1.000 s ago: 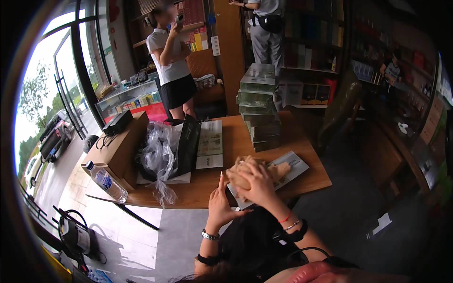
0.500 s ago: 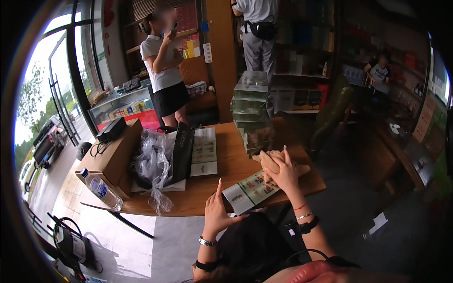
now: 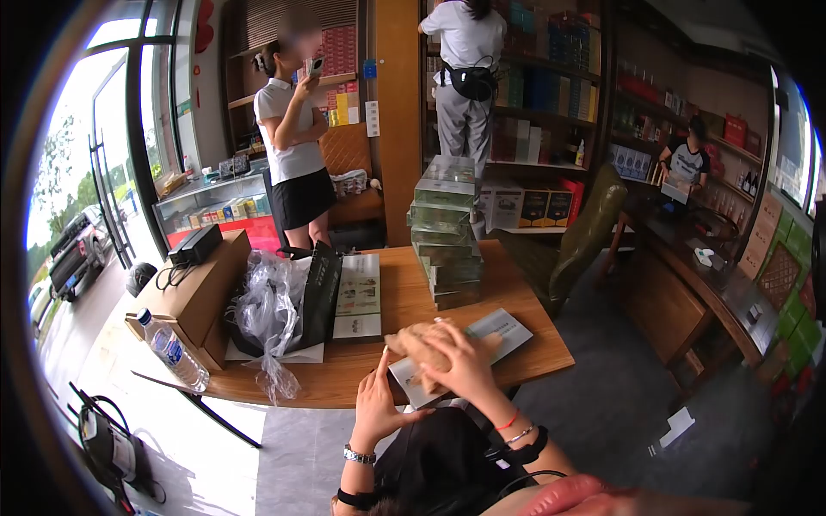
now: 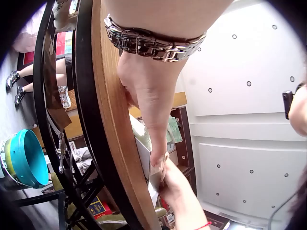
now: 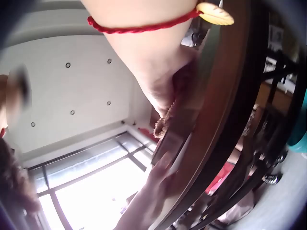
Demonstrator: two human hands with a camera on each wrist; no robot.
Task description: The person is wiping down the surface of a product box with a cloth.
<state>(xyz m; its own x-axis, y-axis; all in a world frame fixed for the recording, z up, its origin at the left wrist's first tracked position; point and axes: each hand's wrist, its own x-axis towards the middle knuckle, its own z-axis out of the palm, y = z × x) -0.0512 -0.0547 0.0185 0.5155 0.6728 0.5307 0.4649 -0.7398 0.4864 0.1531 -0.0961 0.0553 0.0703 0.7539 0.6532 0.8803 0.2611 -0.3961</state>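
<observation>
On the wooden table point(image 3: 538, 354) a flat box point(image 3: 503, 330) in pale grey and green lies slantwise near the front edge. My right hand point(image 3: 469, 368) grips a bunched tan cloth point(image 3: 417, 342) over the left and middle part of its top. My left hand point(image 3: 377, 406), with index finger and thumb straight and spread apart, is at the box's near left corner. The left wrist view has the left fingertips right at the box's end. In the right wrist view a fringe of the cloth point(image 5: 162, 125) shows under the right hand.
A tall stack of wrapped green boxes point(image 3: 443, 236) stands behind. Leftward are another flat box point(image 3: 358, 297), a black bag point(image 3: 323, 288) with clear plastic point(image 3: 268, 297), a carton point(image 3: 194, 297) and a water bottle point(image 3: 175, 353). Other people stand beyond the table.
My right hand went right along the box with the cloth, baring its printed left part, then came back left over it. The left hand keeps at the corner. The head view has shifted.
</observation>
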